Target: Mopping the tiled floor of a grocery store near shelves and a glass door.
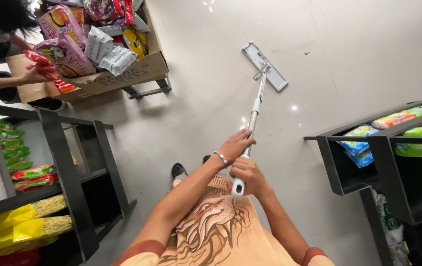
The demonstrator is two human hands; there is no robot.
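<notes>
Both hands grip the mop handle (253, 118), the left hand (234, 145) wrapped higher and the right hand (248, 176) clamped near its end, steering the flat mop head (264, 66) across the pale floor (349, 59) between dark shelves (368, 148) stocked with green, blue and yellow packets (420, 133).

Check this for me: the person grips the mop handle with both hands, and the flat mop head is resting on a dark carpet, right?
Not quite. Both hands, left hand and right hand, do hold the mop handle, but the flat mop head rests on a pale, glossy tiled floor, not dark carpet. The head view shows it.
</notes>
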